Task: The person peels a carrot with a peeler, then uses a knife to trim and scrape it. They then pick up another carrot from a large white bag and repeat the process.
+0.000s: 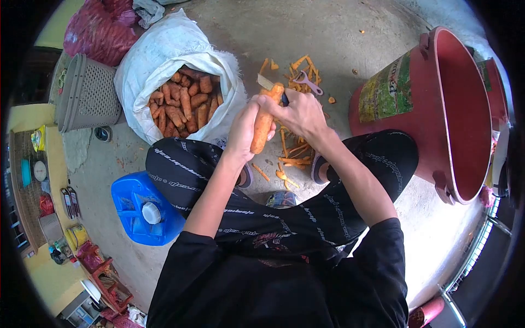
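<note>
My left hand (241, 130) is wrapped round a thick orange carrot (261, 135), which points away from me between my knees. In my right hand (302, 113) is a knife (265, 82); its pale blade crosses the carrot's far end, and a bit of dark handle shows by my fingers. My right thumb presses against the carrot near that end. On the floor just beyond my hands, a pink-handled peeler (308, 83) lies among orange peelings and trimmings (295, 162).
A white sack (164, 46) full of carrots (186, 103) stands open at the left front. A large red bin (445, 115) is at the right. Nearer me on the left sits a blue jerrycan (143, 218). Grey plastic baskets (93, 95) and a red mesh sack (98, 34) are farther left.
</note>
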A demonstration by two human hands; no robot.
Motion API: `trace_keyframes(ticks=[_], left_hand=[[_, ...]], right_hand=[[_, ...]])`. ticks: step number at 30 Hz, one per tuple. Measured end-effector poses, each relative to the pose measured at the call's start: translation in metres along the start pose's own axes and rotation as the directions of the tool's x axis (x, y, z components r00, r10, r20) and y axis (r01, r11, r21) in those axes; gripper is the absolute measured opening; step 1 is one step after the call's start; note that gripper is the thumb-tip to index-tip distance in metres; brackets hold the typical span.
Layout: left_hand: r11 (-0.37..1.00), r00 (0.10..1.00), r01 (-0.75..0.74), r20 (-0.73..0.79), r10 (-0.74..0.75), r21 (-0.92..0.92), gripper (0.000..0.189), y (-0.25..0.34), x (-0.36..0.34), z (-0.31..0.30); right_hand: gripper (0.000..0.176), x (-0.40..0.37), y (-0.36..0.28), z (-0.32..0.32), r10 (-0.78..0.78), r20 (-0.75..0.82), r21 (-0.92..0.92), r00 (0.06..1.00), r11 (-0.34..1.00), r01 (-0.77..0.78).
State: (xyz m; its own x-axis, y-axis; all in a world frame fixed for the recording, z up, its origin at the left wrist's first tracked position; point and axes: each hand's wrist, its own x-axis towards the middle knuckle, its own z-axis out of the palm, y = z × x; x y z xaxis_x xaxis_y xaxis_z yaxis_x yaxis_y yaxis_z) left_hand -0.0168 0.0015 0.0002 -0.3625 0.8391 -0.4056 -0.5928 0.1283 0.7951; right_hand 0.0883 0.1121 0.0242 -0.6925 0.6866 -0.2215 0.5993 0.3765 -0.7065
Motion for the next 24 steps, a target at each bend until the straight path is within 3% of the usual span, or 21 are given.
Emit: trace_keyframes(ticks=[3, 7, 10, 11, 15, 18, 21, 22, 24], left_hand=[[0.964, 0.964, -0.223, -0.112, 0.24, 0.146, 0.038, -0.015, 0.005, 0.004], [0.997, 0.997, -0.077, 0.028, 0.076, 0.016, 0.037, -0.001, 0.002, 0.003], [0.994, 0.996, 0.087, 0.017, -0.086, -0.064, 0.037, 0.004, 0.006, -0.002], [0.996, 0.998, 0.067, -0.013, -0.068, -0.066, 0.036, 0.004, 0.003, 0.002], [0.917, 0.908, -0.328, -0.193, 0.372, 0.226, 0.037, -0.022, 0.013, 0.004], [0.996, 0.996, -0.088, 0.033, 0.087, 0.017, 0.039, -0.002, 0.005, 0.001], [0.998, 0.998, -0.064, 0.008, 0.064, 0.026, 0.04, 0.002, 0.002, 0.003], [0.998, 0.998, -0.066, 0.017, 0.065, 0.02, 0.039, 0.001, 0.002, 0.001], [0.881, 0.871, -0.348, -0.235, 0.43, 0.322, 0.039, -0.018, 0.009, 0.007]], right_hand=[[0.079, 0.006, 0.003, 0.014, -0.051, 0.002, -0.012, 0.999, 0.999, 0.051], [0.078, 0.0, -0.002, 0.007, 0.033, -0.025, -0.005, 0.999, 0.999, -0.033], [0.078, 0.002, 0.001, 0.006, 0.011, -0.035, -0.027, 0.999, 1.0, -0.012], [0.078, 0.002, 0.002, 0.01, 0.013, -0.046, -0.014, 0.999, 1.0, -0.014], [0.077, 0.004, 0.001, 0.018, -0.075, -0.008, 0.002, 0.997, 0.997, 0.075], [0.077, 0.001, -0.004, 0.008, 0.039, -0.007, 0.048, 0.999, 0.998, -0.038], [0.077, 0.003, 0.006, 0.016, -0.03, -0.036, -0.024, 0.999, 0.999, 0.029], [0.06, 0.004, 0.009, 0.023, -0.101, -0.049, -0.108, 0.994, 0.99, 0.095], [0.036, 0.007, 0.011, 0.035, -0.203, -0.056, -0.223, 0.978, 0.957, 0.186]])
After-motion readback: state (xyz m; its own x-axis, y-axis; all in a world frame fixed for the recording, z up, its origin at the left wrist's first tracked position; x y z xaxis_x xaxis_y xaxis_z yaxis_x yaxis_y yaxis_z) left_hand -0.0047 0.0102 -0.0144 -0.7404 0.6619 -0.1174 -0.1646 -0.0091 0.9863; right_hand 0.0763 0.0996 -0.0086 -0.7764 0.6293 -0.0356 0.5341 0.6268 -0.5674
